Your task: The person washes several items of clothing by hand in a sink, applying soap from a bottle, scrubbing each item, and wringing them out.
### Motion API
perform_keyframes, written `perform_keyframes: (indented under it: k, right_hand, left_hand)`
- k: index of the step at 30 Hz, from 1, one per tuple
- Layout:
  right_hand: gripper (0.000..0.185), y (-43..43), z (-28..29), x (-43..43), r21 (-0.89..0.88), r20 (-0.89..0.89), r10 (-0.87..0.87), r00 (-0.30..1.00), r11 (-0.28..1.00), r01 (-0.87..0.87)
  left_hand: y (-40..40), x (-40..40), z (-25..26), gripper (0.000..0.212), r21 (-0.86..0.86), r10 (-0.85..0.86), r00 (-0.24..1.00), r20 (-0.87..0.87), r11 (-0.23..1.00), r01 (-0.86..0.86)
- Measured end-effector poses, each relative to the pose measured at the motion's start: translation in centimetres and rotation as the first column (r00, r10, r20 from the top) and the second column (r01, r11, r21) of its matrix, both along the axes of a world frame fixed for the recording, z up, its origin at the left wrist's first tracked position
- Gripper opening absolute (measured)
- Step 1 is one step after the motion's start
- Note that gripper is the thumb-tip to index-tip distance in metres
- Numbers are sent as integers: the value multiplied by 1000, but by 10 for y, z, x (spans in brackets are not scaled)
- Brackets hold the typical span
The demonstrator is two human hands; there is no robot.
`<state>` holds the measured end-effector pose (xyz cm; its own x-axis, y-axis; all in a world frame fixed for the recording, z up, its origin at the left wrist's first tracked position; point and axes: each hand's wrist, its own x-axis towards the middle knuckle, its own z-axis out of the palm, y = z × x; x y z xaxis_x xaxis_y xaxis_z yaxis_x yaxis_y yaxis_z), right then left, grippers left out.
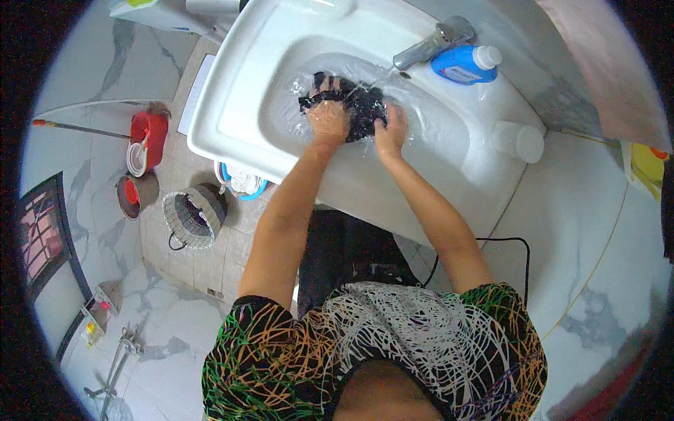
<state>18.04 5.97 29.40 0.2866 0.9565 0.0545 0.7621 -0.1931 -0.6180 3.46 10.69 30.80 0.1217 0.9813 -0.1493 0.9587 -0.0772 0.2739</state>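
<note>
A soaked black cloth [366, 108] lies bunched in the water of a white washbasin [237, 100]. My left hand [329, 118] grips it on the left, with a dark fold running across the fingers. At the cloth's right edge, my right hand [394, 129] has hold of it, thumb towards the fabric; some fingertips are hidden. A thin stream runs from the chrome faucet [426, 47] onto the cloth, and the water ripples around both hands.
A blue bottle with a white cap [463, 66] stands beside the faucet. A white container [518, 142] sits on the basin's right corner. On the floor at left are a woven basket [213, 210], a red mop bucket [155, 137], a bin [147, 192] and a blue-rimmed tub [253, 194].
</note>
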Motion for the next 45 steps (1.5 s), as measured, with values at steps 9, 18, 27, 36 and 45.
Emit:
perform_keyframes:
  k: [9,18,27,36,45]
  right_hand:
    - [49,37,5,-7,-701,-703,-709,-63,705,-106]
    - [33,31,67,-33,-283,-904,-344,-253,927,-247]
    - [25,15,-7,-57,-431,-826,-464,-321,886,-172]
    - [31,1,6,1,-723,-616,-754,227,656,216]
    - [43,22,-15,4,-515,-780,-546,-306,838,-182]
  left_hand:
    - [-30,56,27,40,-37,436,663,608,850,-525]
    - [-38,62,57,36,233,-89,789,608,970,-70]
    - [13,-6,-21,34,145,27,916,401,985,-92]
    - [-5,-12,-11,53,112,80,995,52,990,-85]
    - [-42,50,19,41,20,87,776,625,992,-128]
